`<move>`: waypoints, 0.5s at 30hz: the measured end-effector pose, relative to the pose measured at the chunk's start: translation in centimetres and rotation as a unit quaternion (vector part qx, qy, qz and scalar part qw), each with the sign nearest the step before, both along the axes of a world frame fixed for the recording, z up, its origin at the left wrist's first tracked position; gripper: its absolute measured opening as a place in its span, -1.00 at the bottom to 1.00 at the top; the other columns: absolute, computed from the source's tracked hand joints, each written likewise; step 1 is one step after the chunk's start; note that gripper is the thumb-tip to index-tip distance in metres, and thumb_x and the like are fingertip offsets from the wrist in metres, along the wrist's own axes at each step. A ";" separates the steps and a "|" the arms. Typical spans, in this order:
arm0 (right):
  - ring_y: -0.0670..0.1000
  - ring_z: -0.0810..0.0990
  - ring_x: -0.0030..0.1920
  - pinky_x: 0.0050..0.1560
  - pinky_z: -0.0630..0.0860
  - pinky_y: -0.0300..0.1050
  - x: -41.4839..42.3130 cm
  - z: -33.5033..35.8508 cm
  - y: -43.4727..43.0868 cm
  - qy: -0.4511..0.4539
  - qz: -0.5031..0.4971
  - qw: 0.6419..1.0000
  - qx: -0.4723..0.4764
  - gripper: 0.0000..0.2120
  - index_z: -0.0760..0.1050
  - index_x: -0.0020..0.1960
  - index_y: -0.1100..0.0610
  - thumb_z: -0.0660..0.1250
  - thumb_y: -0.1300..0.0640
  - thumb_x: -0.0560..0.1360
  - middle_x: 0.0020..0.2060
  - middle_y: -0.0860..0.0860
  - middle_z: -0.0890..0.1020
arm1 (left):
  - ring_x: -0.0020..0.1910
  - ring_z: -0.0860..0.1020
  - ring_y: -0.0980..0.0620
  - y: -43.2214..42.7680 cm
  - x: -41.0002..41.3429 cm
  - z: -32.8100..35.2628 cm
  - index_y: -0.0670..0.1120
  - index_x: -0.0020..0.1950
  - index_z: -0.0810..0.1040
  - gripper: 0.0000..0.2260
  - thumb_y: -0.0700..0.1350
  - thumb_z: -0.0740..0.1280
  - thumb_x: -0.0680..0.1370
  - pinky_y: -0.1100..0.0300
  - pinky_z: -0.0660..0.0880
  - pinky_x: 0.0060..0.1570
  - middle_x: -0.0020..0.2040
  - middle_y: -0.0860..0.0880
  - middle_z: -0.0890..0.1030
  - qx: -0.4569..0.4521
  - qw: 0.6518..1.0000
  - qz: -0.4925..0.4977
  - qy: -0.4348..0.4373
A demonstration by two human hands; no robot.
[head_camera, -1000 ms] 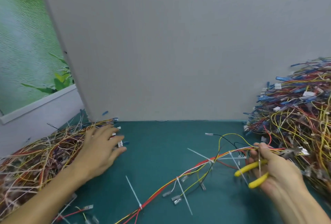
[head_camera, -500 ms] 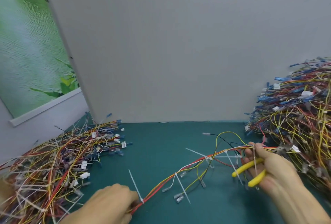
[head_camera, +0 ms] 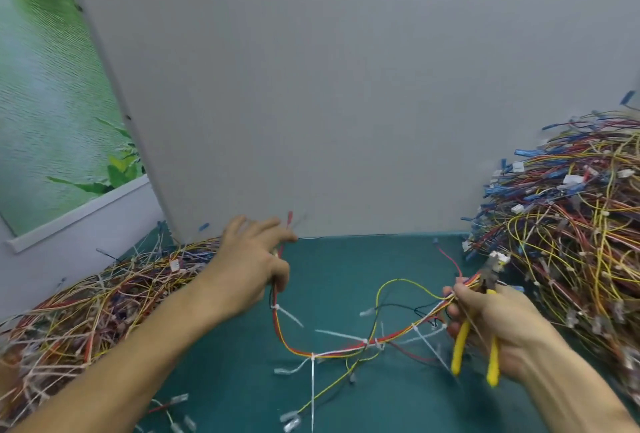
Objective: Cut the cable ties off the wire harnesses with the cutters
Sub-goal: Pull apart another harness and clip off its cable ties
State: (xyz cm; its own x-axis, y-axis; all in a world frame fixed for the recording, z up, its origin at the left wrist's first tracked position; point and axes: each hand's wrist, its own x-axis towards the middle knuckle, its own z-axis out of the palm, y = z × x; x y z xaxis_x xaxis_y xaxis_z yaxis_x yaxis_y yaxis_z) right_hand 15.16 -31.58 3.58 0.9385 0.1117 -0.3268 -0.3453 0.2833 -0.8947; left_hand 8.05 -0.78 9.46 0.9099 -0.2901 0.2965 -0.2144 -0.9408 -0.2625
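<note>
I am watching a teal work mat (head_camera: 346, 273) in the lower half of the frame, backed by a grey upright board (head_camera: 346, 86), with a green leafy poster (head_camera: 41, 103) at upper left. The wire harness (head_camera: 332, 351) being worked on sags in a U across the lower middle, strung between both hands, its red, yellow, white and black wires bundled by white cable ties (head_camera: 366, 341); I count at least 4 of them still on it, tails sticking out. The left hand (head_camera: 249, 270), just left of centre, grips the harness's left end between the thumb and curled lower fingers, while the upper fingers stretch toward the board; they are blurred, so I cannot tell more. The right hand (head_camera: 485, 325), at lower right, pinches the harness's other end with its fingertips and also holds the yellow-handled cutters (head_camera: 460, 346), both handles lying spread apart across the palm and the metal nose pointing up toward the right pile. I cannot tell whether the jaws are on anything. A tangled pile of harnesses (head_camera: 86, 311) fills the lower left, and a taller pile (head_camera: 571, 242) with blue connectors rises at the right edge. Loose wires with clear terminals (head_camera: 291, 422) lie along the bottom edge.
</note>
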 end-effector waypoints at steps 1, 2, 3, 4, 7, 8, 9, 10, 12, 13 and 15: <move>0.03 0.46 -0.40 -0.32 0.39 -0.09 -0.1 0.0 0.1 -0.013 0.007 0.999 -0.028 -0.88 0.44 -0.10 0.18 0.22 0.31 0.60 -0.26 0.13 0.58 | 0.35 0.43 -0.16 0.2 0.9 -1.7 0.12 -0.32 0.64 -0.74 -0.23 0.55 0.18 -0.35 0.21 0.23 0.27 0.02 0.56 -0.013 0.999 0.025 0.026; 0.04 0.45 -0.39 -0.34 0.38 -0.09 -0.3 0.0 0.2 -0.024 0.012 0.998 -0.056 -0.89 0.45 -0.08 0.20 0.22 0.31 0.60 -0.29 0.13 0.57 | 0.45 0.29 -0.09 0.5 1.7 -3.6 0.12 -0.24 0.65 -0.79 -0.20 0.49 0.31 -0.28 0.09 0.34 0.38 0.06 0.46 -0.033 0.997 0.053 0.043; 0.05 0.46 -0.39 -0.35 0.38 -0.09 -0.4 -0.1 0.3 -0.032 0.016 0.996 -0.082 -0.90 0.46 -0.09 0.22 0.23 0.30 0.60 -0.33 0.13 0.56 | 0.51 0.17 -0.01 1.0 2.4 -5.4 0.14 -0.16 0.65 -0.83 -0.16 0.43 0.42 -0.18 -0.01 0.40 0.45 0.10 0.36 -0.054 0.994 0.081 0.055; 0.06 0.47 -0.39 -0.35 0.39 -0.08 -0.5 -0.1 0.3 -0.036 0.017 0.994 -0.106 -0.89 0.46 -0.10 0.23 0.23 0.29 0.60 -0.35 0.14 0.54 | 0.52 0.10 0.03 1.4 3.0 -7.1 0.17 -0.07 0.64 -0.82 -0.13 0.37 0.49 -0.11 -0.04 0.43 0.49 0.12 0.28 -0.074 0.989 0.105 0.070; 0.07 0.50 -0.35 -0.32 0.41 -0.03 -0.6 -0.2 0.3 -0.030 0.020 0.989 -0.142 -0.89 0.44 -0.12 0.20 0.26 0.26 0.59 -0.30 0.18 0.51 | 0.51 0.15 0.03 2.0 4.0 -10.2 0.20 0.23 0.54 -0.70 -0.11 0.29 0.56 0.00 0.10 0.44 0.52 0.08 0.24 -0.159 0.970 0.141 0.117; 0.07 0.50 -0.34 -0.31 0.42 -0.01 -0.6 -0.3 0.4 -0.026 0.020 0.989 -0.146 -0.91 0.43 -0.10 0.20 0.27 0.25 0.59 -0.28 0.19 0.51 | 0.50 0.19 0.02 2.2 4.2 -10.7 0.17 0.34 0.48 -0.62 -0.12 0.30 0.55 0.01 0.16 0.43 0.52 0.05 0.24 -0.199 0.961 0.148 0.123; 0.08 0.50 -0.33 -0.29 0.42 0.01 -0.6 -0.3 0.4 -0.025 0.020 0.988 -0.154 -0.93 0.43 -0.08 0.20 0.27 0.24 0.59 -0.26 0.20 0.50 | 0.49 0.21 0.01 2.3 4.2 -11.0 0.13 0.42 0.40 -0.52 -0.16 0.31 0.52 0.01 0.19 0.43 0.52 0.02 0.24 -0.232 0.951 0.160 0.125; 0.09 0.50 -0.31 -0.28 0.43 0.03 -0.6 -0.3 0.4 -0.027 0.020 0.986 -0.165 -0.93 0.43 -0.05 0.22 0.28 0.24 0.59 -0.25 0.21 0.49 | 0.49 0.21 0.00 2.4 4.1 -11.1 0.08 0.47 0.32 -0.44 -0.21 0.32 0.50 0.02 0.20 0.44 0.53 -0.01 0.23 -0.249 0.944 0.179 0.124; 0.13 0.52 -0.27 -0.24 0.44 0.07 -0.5 -0.2 0.4 -0.047 0.013 0.980 -0.193 -0.91 0.44 -0.04 0.27 0.29 0.24 0.58 -0.22 0.24 0.49 | 0.46 0.26 -0.05 2.6 3.7 -10.8 -0.01 0.50 0.28 -0.40 -0.29 0.28 0.47 0.03 0.25 0.41 0.50 -0.07 0.28 -0.248 0.936 0.220 0.115; 0.16 0.54 -0.24 -0.20 0.45 0.09 -0.5 -0.2 0.4 -0.071 0.002 0.971 -0.226 -0.89 0.45 -0.05 0.30 0.29 0.23 0.58 -0.22 0.25 0.51 | 0.41 0.33 -0.09 2.6 3.5 -10.6 -0.04 0.46 0.33 -0.45 -0.30 0.26 0.47 0.04 0.32 0.35 0.43 -0.11 0.37 -0.254 0.932 0.239 0.102; 0.21 0.58 -0.12 -0.07 0.44 0.05 -0.7 0.1 0.5 -0.134 -0.027 0.937 -0.321 -0.88 0.48 -0.04 0.27 0.30 0.20 0.57 -0.16 0.21 0.58 | 0.25 0.47 -0.13 2.5 2.9 -9.8 -0.06 0.33 0.45 -0.64 -0.23 0.24 0.53 0.05 0.43 0.19 0.25 -0.12 0.52 -0.271 0.916 0.286 0.074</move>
State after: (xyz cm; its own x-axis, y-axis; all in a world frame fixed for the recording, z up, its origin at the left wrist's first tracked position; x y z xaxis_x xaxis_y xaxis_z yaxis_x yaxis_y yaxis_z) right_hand 14.50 -31.08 3.71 0.9952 -0.0769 -0.0613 -0.0835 -0.3318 -0.9396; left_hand 10.99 1.71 -0.38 0.9093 0.3994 0.1168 0.3580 -0.8940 0.2695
